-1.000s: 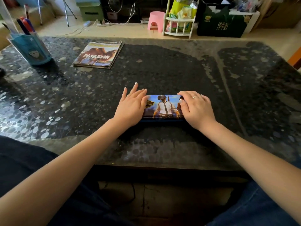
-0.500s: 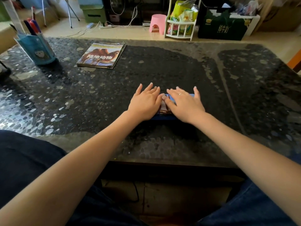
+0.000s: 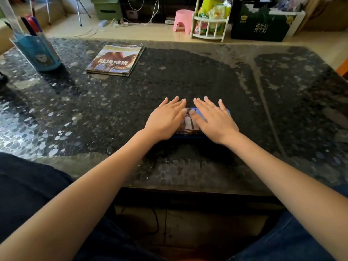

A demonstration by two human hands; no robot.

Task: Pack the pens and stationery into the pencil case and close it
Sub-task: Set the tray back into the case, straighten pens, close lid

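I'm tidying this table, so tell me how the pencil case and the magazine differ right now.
The pencil case lies near the table's front edge, mostly covered by the left hand and right hand, fingers straight; the magazine lies far back to the left, untouched. The case looks smaller than the magazine. Both lie flat and show printed pictures.

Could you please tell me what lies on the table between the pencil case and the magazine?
In the head view, nothing: only bare dark speckled table separates the blue picture-printed pencil case from the glossy animal magazine.
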